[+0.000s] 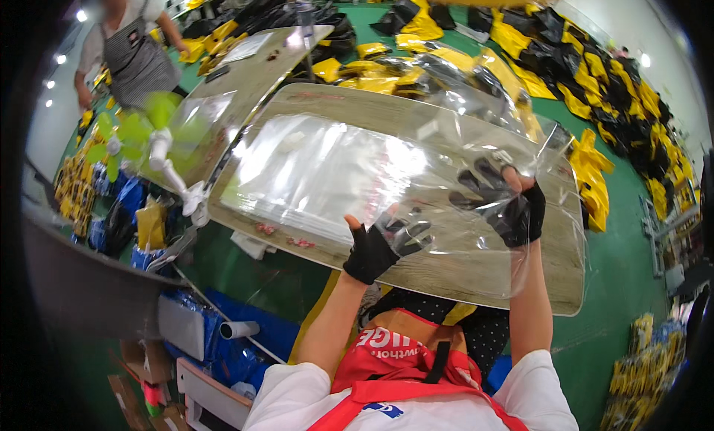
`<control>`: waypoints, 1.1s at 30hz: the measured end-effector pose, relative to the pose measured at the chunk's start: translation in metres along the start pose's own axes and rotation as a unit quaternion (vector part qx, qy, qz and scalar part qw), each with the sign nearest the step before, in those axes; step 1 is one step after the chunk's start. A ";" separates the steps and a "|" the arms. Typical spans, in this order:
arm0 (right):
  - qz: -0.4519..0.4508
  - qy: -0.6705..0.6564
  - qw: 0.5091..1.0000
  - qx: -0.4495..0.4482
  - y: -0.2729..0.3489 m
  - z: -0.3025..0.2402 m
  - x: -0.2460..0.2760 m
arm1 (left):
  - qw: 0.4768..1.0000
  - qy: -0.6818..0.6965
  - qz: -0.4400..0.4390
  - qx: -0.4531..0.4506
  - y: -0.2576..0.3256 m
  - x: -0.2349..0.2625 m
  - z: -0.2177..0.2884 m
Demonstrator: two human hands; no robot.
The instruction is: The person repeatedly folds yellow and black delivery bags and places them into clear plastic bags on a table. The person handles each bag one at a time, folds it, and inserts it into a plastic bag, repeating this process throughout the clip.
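Note:
A large clear plastic bag (476, 264) spreads loosely over the right half of the table and lies across my right hand and wrist. My right hand (513, 204), in a black glove with bare thumb and index tips, has its dark fingers spread. The film blurs whether its thumb and index pinch anything. Near the table's front edge is my left hand (379, 245), gloved the same way, its fingers apart and empty. Just beyond it lies a flat stack of clear plastic bags (305, 167), glossy under the lights.
The wood-patterned table (279, 107) has rounded corners. A second table (279, 48) adjoins at the far left, beside a green fan (113, 145). A person in a checked apron (141, 63) stands there. Black-and-yellow bundles (580, 74) cover the green floor behind. A pale chair (212, 394) stands at lower left.

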State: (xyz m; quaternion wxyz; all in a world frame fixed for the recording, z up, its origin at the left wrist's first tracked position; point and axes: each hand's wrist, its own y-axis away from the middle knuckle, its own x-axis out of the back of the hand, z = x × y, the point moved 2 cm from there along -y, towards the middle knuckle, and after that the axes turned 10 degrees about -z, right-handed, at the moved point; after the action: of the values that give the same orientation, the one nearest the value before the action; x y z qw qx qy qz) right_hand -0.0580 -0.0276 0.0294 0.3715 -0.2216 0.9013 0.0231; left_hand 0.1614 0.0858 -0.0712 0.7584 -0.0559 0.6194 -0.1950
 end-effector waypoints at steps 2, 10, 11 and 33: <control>0.009 -0.015 1.000 -0.026 0.002 0.023 0.013 | 0.999 0.017 -0.006 -0.032 0.007 -0.005 0.027; -0.148 -0.081 0.976 -0.137 0.023 0.080 -0.007 | 0.901 -0.307 0.215 -0.218 0.033 0.030 0.132; -0.167 -0.108 0.970 -0.139 0.015 0.094 -0.008 | 0.875 -0.370 0.222 -0.221 0.043 0.037 0.152; 0.076 0.320 0.930 -0.163 -0.085 0.205 0.007 | 0.425 -0.768 0.430 -0.210 0.141 0.126 0.298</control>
State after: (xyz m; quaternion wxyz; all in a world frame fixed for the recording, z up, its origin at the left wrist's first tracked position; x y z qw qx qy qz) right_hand 0.1084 -0.0649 -0.1131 0.0192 -0.2056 0.9704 0.1254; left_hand 0.4991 0.1231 -0.1652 0.8707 -0.0666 -0.2543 0.4158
